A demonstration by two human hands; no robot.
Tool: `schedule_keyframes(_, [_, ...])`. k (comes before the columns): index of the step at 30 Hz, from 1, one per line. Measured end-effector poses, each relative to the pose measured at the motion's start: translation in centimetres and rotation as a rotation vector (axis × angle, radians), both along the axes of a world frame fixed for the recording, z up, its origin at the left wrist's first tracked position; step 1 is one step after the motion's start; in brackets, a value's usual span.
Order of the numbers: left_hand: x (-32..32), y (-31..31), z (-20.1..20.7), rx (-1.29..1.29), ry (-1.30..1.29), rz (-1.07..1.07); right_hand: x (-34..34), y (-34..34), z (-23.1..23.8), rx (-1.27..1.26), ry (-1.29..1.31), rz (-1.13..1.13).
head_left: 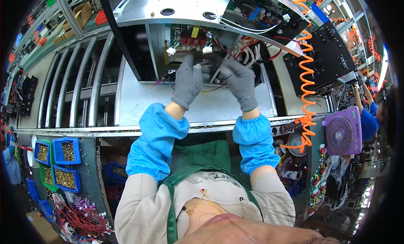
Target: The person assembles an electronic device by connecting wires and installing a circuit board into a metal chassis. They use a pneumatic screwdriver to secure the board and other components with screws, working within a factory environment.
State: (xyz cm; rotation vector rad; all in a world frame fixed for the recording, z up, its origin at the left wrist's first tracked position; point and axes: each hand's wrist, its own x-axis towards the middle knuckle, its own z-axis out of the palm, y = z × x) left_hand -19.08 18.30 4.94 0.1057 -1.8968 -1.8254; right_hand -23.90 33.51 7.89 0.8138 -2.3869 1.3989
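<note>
A: where's the thing being worked on?

B: Upper middle of the frame: an open metal cabinet (185, 6) on a pale metal plate (227, 111). You can see wiring inside, plus a white connector (207, 50) between the hands and slightly above them.

A: and the hands? gripping anything?

B: Honestly can't tell. Both wear grey gloves and reach into the cabinet's front. The left hand (188, 83) points up, back toward us, fingers a bit bent. The right hand (240, 83) slants toward the upper left with its fingers curled in, but the tips are blurry. There's a dark smudge between them I can't make out.

A: arms?

B: Angled toward each other, the left leaning up and right, the right leaning up and left. Blue sleeve covers (155, 136) on both forearms.

A: what else is around?

B: Roller conveyor (75, 82) upper left, orange coiled hose (308, 92) hanging down right of centre, purple fan (341, 132) at right. Blue bins (79, 181) of little brass-coloured parts sit at lower left, with a tangle of red wires (82, 218) below.
</note>
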Motion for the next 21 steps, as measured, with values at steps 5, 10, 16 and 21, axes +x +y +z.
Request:
schedule_keyframes(5, [0.0,-0.4,-0.8,0.285,-0.119,-0.050,-0.5,-1.4,-0.8,0.174,0.289,-0.063])
schedule_keyframes(10, [-0.2,0.1,-0.8,-0.164,-0.017,0.045,-1.0,-0.4,-0.8,0.187,0.399,-0.327])
schedule_keyframes(16, [-2.7,0.8,-0.4,-0.601,0.008,0.231,-1.0,0.2,-0.7,0.170,0.458,-0.252])
schedule_keyframes(21, [-2.3,0.8,0.2,-0.664,0.260,0.324,-0.4,-1.0,1.3,0.602,0.437,-0.157])
